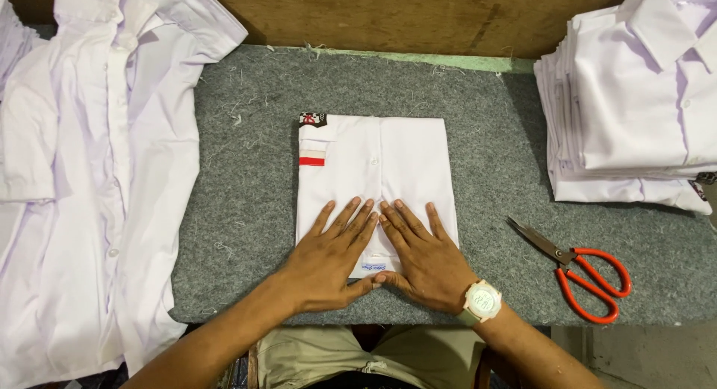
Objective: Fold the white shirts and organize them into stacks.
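A white shirt [388, 161], folded into a neat rectangle, lies in the middle of a grey felt mat [246, 202]. It has a red and white stripe on its pocket and a small dark badge at its top left corner. My left hand [332, 258] and my right hand [420, 253] both press flat on the near half of the folded shirt, fingers spread, thumbs touching. A pale watch sits on my right wrist.
Unfolded white shirts [89, 172] are spread over the left side. A stack of folded white shirts [635, 105] stands at the right. Red-handled scissors [582, 273] lie on the mat at the near right. A wooden board [388, 15] runs along the back.
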